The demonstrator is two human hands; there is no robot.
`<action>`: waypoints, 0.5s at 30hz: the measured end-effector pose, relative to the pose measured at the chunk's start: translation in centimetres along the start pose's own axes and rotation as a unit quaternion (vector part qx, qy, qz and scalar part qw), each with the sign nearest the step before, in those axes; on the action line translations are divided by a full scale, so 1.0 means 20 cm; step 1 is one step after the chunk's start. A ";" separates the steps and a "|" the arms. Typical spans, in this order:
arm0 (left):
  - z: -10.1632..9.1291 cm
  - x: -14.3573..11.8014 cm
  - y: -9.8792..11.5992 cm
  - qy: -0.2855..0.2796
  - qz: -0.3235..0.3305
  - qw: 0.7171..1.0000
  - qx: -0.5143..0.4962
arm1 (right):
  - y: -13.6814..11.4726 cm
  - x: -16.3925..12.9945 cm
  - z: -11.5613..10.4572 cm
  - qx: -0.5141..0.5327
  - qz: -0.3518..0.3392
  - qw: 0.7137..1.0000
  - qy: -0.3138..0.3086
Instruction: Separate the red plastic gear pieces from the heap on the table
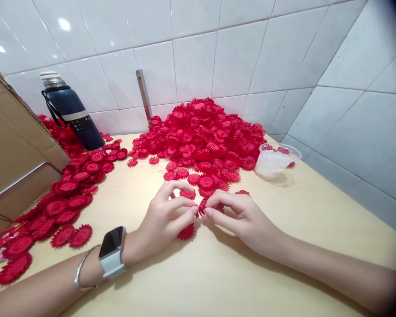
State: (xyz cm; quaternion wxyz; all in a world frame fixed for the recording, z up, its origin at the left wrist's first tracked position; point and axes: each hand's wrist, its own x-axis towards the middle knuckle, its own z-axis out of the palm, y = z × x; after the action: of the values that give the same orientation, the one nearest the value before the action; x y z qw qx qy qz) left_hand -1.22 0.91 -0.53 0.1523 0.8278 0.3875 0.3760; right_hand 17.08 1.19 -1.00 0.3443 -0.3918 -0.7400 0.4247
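Note:
Between my fingertips, just above the table, is a small red fringed flower point(201, 207). My left hand point(171, 209) pinches its left edge with thumb and forefinger. From the other side, my right hand point(236, 211) grips it in a thumb-and-finger pinch, hiding part of it. A flat red flower point(186, 232) lies on the table under my left hand. Past my hands rises a large heap of red fringed flowers point(201, 132), with loose ones spilling toward me.
A second trail of red flowers point(67, 193) runs down the left beside a cardboard box point(20, 132). A dark blue bottle point(74, 114) stands behind it. To the right is a clear plastic cup point(272, 163). A metal strip point(143, 94) leans on the tiled wall point(198, 57).

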 end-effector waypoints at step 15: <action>-0.01 0.02 -0.02 -0.038 -0.045 0.996 -0.068 | -0.02 0.00 0.01 0.071 0.040 0.997 -0.004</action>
State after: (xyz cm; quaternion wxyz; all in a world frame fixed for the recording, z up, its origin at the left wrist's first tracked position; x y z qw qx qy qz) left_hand -1.36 1.44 -0.47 0.2398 0.8110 0.3917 0.3625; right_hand 16.83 1.12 -0.77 0.3508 -0.3939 -0.6929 0.4916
